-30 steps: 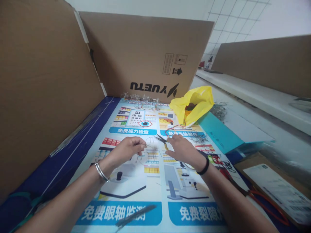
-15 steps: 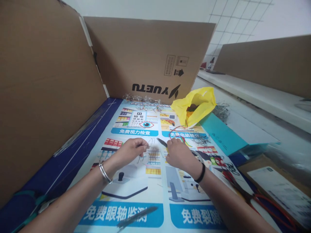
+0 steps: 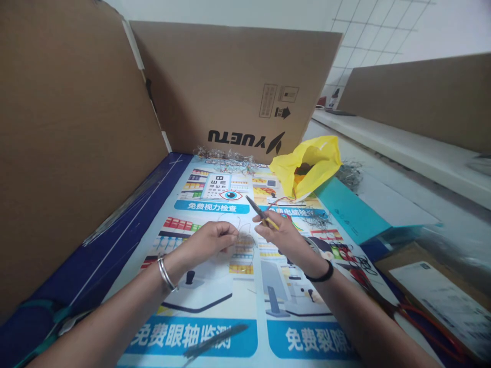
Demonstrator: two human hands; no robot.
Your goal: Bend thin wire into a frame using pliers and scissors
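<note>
A: Where are the pliers (image 3: 264, 216)?
B: In the right hand (image 3: 284, 238), above the poster (image 3: 261, 327). The fingers are curled around the yellow handles.
A: Which way do they point?
B: The dark nose points away from the person and to the left. The long way of them runs slanted, from that far tip back down to the right hand.
A: How many pliers?
B: Just one. And two hands, apart from each other.
A: What does the left hand (image 3: 213, 238) do?
B: Its thumb and finger pinch some thin wires (image 3: 245, 236). They bend out toward the pliers, but they are too thin to count.
A: What is farther out?
B: One dark bundle (image 3: 217, 341) lies on the poster, on the person's side of the hands. One yellow bag (image 3: 318, 153) sits past the right hand, with its mouth wide. One blue-green box (image 3: 351, 212) is just to the right of the bag.
A: Any more?
B: One pair of red-handled scissors (image 3: 402, 307), by the right arm. One big cardboard panel (image 3: 215, 82) stands at the back, and its big letters are upside down.
</note>
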